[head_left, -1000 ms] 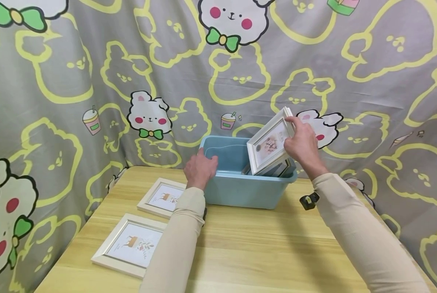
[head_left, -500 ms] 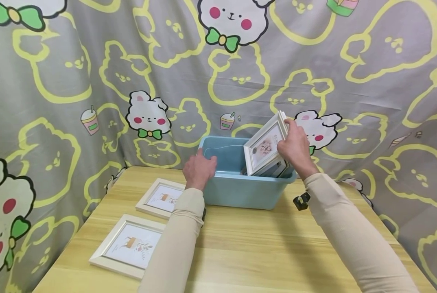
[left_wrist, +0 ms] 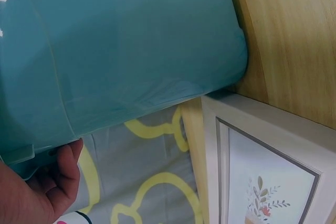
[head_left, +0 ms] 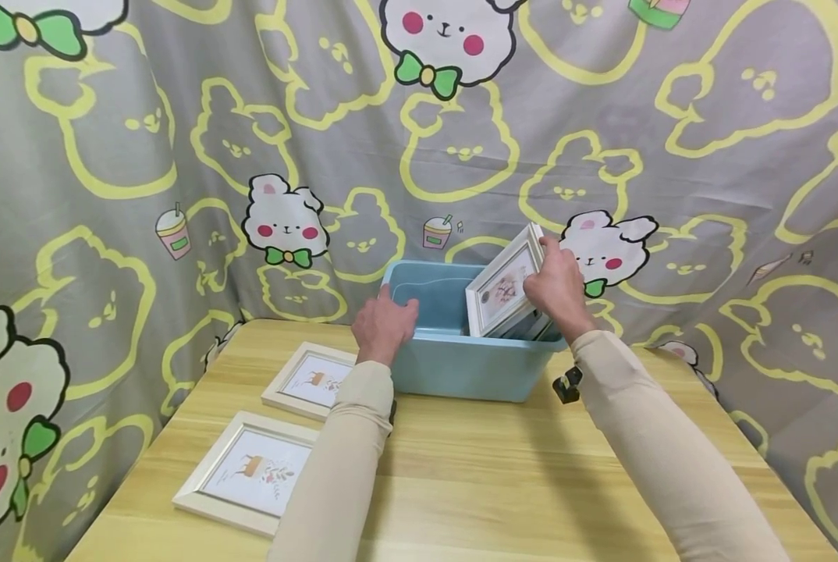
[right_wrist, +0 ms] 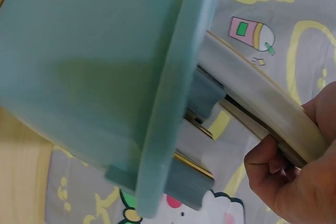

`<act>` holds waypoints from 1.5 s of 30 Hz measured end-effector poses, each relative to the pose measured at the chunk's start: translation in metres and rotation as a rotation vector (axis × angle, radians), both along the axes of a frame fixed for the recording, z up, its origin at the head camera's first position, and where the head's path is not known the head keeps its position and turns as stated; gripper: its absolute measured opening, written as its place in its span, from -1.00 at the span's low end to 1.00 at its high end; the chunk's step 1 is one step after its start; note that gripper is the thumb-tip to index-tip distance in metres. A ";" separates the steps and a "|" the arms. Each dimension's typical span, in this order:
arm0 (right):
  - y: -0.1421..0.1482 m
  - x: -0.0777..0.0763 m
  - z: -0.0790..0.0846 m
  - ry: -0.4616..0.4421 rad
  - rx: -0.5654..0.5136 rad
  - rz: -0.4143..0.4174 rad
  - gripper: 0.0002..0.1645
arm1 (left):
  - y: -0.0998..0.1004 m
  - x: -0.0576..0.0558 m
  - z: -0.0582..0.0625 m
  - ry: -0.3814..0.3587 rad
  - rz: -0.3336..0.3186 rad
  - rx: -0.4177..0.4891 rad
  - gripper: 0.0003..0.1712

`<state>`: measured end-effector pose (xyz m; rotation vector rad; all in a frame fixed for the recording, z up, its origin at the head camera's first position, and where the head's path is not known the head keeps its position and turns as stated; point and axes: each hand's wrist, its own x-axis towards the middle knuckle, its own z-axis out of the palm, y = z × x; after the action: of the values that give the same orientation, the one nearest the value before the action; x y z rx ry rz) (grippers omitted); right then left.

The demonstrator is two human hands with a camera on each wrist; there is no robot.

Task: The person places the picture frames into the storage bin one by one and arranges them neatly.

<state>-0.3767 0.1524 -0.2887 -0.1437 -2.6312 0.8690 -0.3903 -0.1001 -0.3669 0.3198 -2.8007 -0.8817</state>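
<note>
Blue plastic tub [head_left: 464, 371] on a wooden worktop [head_left: 461, 484], head view: white picture frame [head_left: 505, 290] tilted, lower end inside; right hand [head_left: 558, 285] grasping its upper edge; left hand [head_left: 385, 324] gripping the tub's left rim; two pale frames [head_left: 246, 472] lying flat at left. Left wrist view: fingers curled at the rim. Right wrist view: white frame pinched between thumb and fingers; gold-edged item [right_wrist: 193, 163] mostly hidden.

The bench [head_left: 454, 476] is brightly lit, a soft shadow [head_left: 577, 484] is cast beside the right sleeve [head_left: 661, 445], and the left wrist view is dimmed.
</note>
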 end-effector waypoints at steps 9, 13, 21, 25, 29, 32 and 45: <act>-0.005 -0.003 -0.003 -0.030 -0.005 -0.015 0.01 | 0.000 0.000 0.001 0.024 0.001 0.002 -0.14; -0.007 -0.004 -0.004 -0.039 -0.007 -0.006 0.01 | 0.000 0.000 0.001 0.026 0.001 0.000 -0.14; -0.012 -0.010 -0.010 -0.023 0.032 0.002 -0.05 | -0.001 0.000 0.002 0.016 -0.002 0.003 -0.15; -0.017 -0.012 -0.014 -0.019 0.042 0.005 -0.11 | -0.002 0.000 0.002 0.012 0.000 0.003 -0.14; -0.021 -0.013 -0.017 -0.050 0.018 0.011 -0.13 | -0.003 -0.001 0.002 0.020 0.000 0.001 -0.14; -0.024 -0.012 -0.019 -0.078 0.000 0.016 -0.11 | -0.003 -0.001 0.001 0.022 0.000 0.002 -0.15; -0.026 -0.016 -0.029 -0.077 0.041 0.024 -0.11 | 0.000 -0.002 -0.001 0.024 0.013 -0.012 -0.16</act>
<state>-0.3926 0.1264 -0.3177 -0.1371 -2.7252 0.8332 -0.3920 -0.1004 -0.3682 0.3229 -2.7782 -0.8592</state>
